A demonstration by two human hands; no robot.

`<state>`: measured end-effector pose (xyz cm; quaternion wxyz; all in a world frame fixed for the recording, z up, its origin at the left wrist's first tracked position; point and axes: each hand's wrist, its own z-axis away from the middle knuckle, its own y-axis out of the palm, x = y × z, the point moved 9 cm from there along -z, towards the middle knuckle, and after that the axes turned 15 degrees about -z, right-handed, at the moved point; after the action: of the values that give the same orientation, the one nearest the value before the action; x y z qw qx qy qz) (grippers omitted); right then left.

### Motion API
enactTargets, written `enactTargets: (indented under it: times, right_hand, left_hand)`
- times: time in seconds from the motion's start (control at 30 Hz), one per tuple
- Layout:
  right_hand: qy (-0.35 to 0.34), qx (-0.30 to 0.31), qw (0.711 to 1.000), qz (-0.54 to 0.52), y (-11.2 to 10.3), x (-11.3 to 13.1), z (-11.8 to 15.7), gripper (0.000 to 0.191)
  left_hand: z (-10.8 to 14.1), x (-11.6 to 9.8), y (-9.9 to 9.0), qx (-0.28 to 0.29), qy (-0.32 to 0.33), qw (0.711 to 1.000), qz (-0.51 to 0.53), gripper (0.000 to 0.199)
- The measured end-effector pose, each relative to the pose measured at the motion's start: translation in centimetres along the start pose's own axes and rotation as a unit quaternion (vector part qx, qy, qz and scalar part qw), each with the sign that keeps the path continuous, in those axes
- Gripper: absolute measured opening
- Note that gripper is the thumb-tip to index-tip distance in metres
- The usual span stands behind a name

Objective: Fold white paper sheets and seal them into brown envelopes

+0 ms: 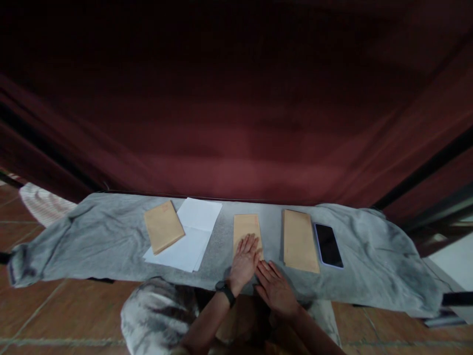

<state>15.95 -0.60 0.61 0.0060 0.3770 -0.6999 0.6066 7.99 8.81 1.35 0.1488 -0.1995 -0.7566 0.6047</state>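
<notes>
A brown envelope (246,223) lies on the grey cloth in front of me, upright in view. My left hand (244,260), with a dark watch on its wrist, rests flat on its lower half, fingers stretched out and covering part of it. Beside it, my right hand (276,286) is spread with its fingertips at the envelope's lower right corner. Neither hand is wrapped round anything. To the right sits a stack of brown envelopes (300,240). On the left another brown envelope stack (163,227) overlaps white paper sheets (192,241).
A phone (329,245) with a dark screen lies right of the right-hand stack. The grey cloth (111,236) covers a long narrow surface, with a dark red panel (236,172) rising behind it. Dark bars stand at both sides above a tiled floor (74,315).
</notes>
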Motion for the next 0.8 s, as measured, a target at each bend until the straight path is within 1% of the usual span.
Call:
enactTargets:
  times: [0.07,0.17,0.3,0.4,0.47,0.53,0.67,0.8]
  right_hand:
    - [0.004,-0.001,1.0,-0.006,-0.1,0.1,-0.1,0.049]
    - [0.011,-0.004,1.0,-0.021,-0.7,0.4,-0.1,0.054]
    - [0.009,-0.003,1.0,-0.029,-1.2,0.8,-0.3,0.058]
    - [0.012,0.008,0.999,-0.032,-1.1,0.8,-0.4,0.058]
    - [0.014,0.014,0.999,-0.035,-1.0,0.7,-0.4,0.057]
    - [0.017,0.018,0.999,-0.041,-0.9,0.6,-0.4,0.057]
    - [0.028,0.02,0.998,-0.052,-0.8,0.4,-0.4,0.055]
    - [0.03,0.01,0.997,-0.067,-1.2,0.5,-0.6,0.048]
  left_hand:
    - [-2.4,-0.1,1.4,0.015,0.021,1.0,0.005,0.054]
    - [-5.9,0.7,2.7,0.028,0.049,0.998,0.03,0.059]
    - [-9.5,2.2,3.3,0.035,0.057,0.996,0.055,0.06]
    - [-10.8,2.9,3.6,0.036,0.037,0.997,0.057,0.06]
    - [-10.9,3.1,3.7,0.042,0.035,0.997,0.054,0.06]
    - [-10.2,2.8,3.7,0.048,0.053,0.996,0.052,0.059]
    - [-7.4,2.0,3.2,0.052,0.104,0.992,0.056,0.058]
    - [-4.5,1.5,2.3,0.051,0.123,0.989,0.065,0.059]
